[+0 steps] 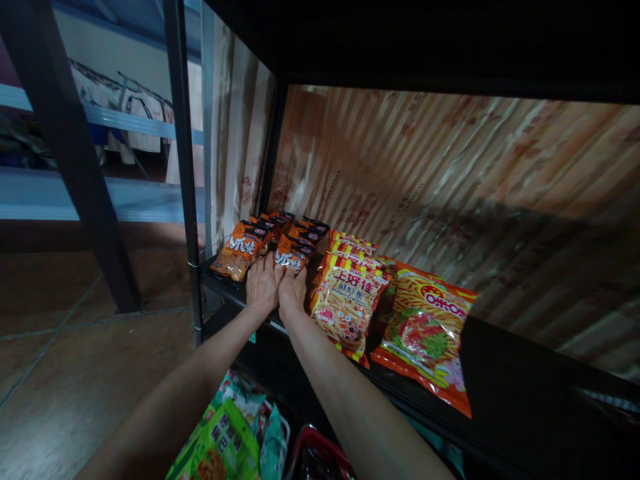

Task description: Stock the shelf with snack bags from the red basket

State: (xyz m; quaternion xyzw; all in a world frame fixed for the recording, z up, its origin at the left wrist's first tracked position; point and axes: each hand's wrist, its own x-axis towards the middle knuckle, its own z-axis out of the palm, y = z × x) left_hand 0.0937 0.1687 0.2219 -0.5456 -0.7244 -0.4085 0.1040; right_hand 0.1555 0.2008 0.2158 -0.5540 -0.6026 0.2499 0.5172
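Observation:
Both my hands reach onto a dark shelf (500, 373). My left hand (261, 283) and my right hand (293, 290) lie side by side, fingers wrapped round a small orange snack bag (290, 257) in the front of two rows of like bags. Another orange bag (239, 250) leans at the shelf's left corner. To the right lie stacked red-and-yellow shrimp-stick bags (345, 303) and a larger orange bag with a green and red picture (427, 330).
A striped wooden-looking panel (450, 173) backs the shelf. A metal upright (185, 200) stands at its left corner. Below my arms sit green snack bags (225, 443) and a red basket (320, 460). Brown floor lies to the left.

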